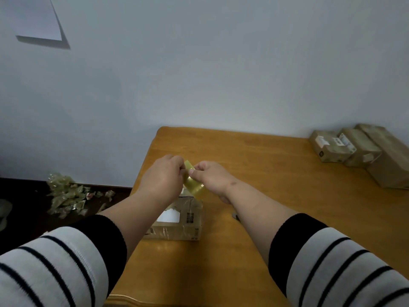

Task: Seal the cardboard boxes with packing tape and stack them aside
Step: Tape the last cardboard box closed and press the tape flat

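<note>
Sleeves: white knit with thin dark stripes and black cuffs (106, 240), nearest the camera.
Box: small brown cardboard box (177, 220) with a white label and glossy tape wrinkles, resting on the smooth orange-brown wooden table (265, 185), below the hands.
Left hand: the left hand (161, 176) pinches the upper end of a translucent yellowish strip of packing tape (192, 182).
Right hand: the right hand (210, 176) pinches the same strip from the other side, just above the box.
Stack: three brown cardboard boxes (363, 151) sit side by side at the table's far right.
Floor: crumpled tape scraps (68, 196) lie heaped on the dark floor at left.
Wall: a white paper sheet (33, 16) hangs on the pale wall.
</note>
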Demonstrator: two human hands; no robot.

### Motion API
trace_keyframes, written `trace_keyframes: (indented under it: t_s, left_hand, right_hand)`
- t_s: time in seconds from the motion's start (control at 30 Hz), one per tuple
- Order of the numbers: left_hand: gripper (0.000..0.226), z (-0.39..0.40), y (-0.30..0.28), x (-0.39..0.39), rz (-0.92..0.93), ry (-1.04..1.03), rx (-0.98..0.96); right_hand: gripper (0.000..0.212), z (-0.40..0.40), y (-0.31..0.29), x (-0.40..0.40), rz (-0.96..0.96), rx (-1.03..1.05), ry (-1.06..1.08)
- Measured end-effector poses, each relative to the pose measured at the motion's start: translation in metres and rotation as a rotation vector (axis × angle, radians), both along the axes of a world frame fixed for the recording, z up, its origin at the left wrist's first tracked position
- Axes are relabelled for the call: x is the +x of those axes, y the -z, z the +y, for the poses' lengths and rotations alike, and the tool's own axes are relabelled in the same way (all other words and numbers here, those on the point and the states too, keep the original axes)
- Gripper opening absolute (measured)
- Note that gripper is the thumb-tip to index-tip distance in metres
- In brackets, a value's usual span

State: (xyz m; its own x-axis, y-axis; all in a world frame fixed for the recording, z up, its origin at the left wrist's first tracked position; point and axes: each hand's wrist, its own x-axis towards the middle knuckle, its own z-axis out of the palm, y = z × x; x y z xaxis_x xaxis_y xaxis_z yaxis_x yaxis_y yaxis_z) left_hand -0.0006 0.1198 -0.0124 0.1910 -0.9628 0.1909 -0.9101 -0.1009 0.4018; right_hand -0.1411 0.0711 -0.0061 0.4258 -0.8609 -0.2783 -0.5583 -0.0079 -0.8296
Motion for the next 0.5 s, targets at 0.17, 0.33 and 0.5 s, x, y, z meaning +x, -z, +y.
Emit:
trace_keyframes:
  t_s: [0.17,0.33,0.5]
  left_hand:
    - [0.014,-0.008,-0.003,0.010,-0.040,-0.052,0.054]
    - [0.014,-0.009,0.000,0.035,0.047,-0.170,0.140]
    - [0.016,0.000,0.003,0.045,0.257,-0.224,0.182]
  right_hand:
    - [0.023,0.000,-0.002,-0.004,-0.019,0.073,-0.084]
    - [0.025,0.007,-0.006,-0.004,0.065,0.050,-0.222]
    - [0.044,0.005,-0.008,0.011,0.177,-0.135,-0.263]
